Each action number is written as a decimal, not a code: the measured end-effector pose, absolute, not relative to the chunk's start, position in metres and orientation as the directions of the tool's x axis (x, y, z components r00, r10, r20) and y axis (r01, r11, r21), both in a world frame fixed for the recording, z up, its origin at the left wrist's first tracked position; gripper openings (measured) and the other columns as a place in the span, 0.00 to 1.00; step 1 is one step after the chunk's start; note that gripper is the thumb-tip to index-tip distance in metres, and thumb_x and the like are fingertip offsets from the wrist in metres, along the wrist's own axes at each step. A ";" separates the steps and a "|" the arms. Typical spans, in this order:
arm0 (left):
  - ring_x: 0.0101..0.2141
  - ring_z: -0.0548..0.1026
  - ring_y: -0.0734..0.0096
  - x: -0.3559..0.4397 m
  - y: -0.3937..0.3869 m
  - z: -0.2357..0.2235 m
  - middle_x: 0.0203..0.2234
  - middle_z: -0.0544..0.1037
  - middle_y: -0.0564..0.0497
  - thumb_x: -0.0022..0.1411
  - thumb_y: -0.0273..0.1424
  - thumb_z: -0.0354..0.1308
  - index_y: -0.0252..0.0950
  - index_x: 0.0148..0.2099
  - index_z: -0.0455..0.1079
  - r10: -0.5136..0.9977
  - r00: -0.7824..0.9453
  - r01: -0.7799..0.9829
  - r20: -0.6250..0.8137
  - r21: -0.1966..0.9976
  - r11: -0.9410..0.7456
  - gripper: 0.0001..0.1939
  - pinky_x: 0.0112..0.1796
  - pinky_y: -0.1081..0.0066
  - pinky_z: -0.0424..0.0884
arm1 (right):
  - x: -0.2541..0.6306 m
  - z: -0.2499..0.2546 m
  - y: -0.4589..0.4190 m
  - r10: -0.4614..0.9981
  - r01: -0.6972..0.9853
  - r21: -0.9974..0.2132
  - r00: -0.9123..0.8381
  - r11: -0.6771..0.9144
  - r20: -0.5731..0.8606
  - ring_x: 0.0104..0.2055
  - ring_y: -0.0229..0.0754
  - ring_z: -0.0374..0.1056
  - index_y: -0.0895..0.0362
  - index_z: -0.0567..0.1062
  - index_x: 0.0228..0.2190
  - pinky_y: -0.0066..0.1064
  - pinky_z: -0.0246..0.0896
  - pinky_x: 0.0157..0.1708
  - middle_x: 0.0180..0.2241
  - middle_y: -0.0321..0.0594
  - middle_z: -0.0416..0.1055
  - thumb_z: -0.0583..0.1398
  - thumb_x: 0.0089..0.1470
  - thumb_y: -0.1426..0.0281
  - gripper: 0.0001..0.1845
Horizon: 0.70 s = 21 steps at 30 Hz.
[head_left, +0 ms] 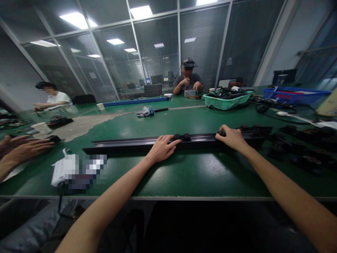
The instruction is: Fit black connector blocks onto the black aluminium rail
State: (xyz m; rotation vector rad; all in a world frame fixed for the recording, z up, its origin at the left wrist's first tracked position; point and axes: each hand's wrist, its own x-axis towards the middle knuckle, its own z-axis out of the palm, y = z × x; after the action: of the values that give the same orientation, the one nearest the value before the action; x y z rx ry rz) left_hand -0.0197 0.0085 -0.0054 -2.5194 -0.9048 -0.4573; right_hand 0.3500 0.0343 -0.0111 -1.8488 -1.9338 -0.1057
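Note:
A long black rail with a shiny channel lies across the green table in front of me. My left hand is closed over the rail's near side, its fingertips beside a pair of small black blocks in the channel. Farther right, my right hand pinches a small black part at the rail; my fingers partly cover it. More black parts sit at the rail's right end.
Loose black parts lie at right, before a green basket of cables and a blue tray. At left are another person's hands and a white power adapter. Gloves lie farther back. Two people sit beyond.

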 end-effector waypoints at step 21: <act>0.55 0.66 0.57 -0.022 0.009 -0.005 0.57 0.66 0.41 0.71 0.33 0.45 0.44 0.66 0.61 0.517 0.737 0.656 0.435 -0.275 -0.703 0.23 0.55 0.56 0.63 | 0.360 -0.007 0.035 0.947 0.967 -0.251 0.051 0.032 0.316 0.38 0.54 0.70 0.52 0.67 0.35 0.40 0.51 0.41 0.32 0.43 0.75 0.53 0.50 0.52 0.18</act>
State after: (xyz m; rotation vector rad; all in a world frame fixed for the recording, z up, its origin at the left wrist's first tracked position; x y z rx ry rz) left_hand -0.0216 0.0088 -0.0051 -2.5245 -0.8979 -0.4579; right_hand 0.3601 0.0353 -0.0067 -1.9384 -1.9197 -0.0684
